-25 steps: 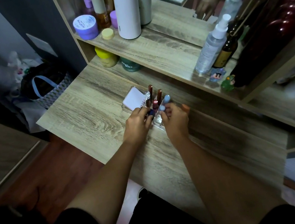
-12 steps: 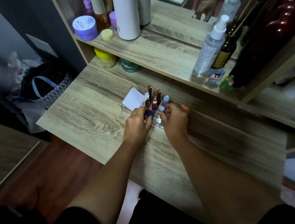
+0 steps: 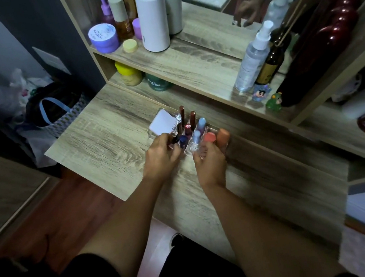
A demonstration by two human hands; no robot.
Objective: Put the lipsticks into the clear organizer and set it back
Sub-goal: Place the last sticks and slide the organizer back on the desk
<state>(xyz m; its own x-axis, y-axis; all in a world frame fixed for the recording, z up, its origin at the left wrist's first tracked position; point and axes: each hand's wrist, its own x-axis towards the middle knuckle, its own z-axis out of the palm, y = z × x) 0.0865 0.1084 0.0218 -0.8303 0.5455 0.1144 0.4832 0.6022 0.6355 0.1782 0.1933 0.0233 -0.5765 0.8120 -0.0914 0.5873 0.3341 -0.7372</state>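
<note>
Both hands, left hand (image 3: 159, 159) and right hand (image 3: 209, 161), grip the clear organizer (image 3: 192, 144) of lipsticks (image 3: 192, 118) mid-desk (image 3: 105, 146), bare wood left, shelf (image 3: 201, 72) edge just behind.

place: home bedroom, vanity corner | evidence: wooden dressing table (image 3: 108, 136) with mirror (image 3: 214, 0) behind its shelf | cosmetic bottles and jars on shelf | tote bag (image 3: 61, 115) on floor left of table
</note>
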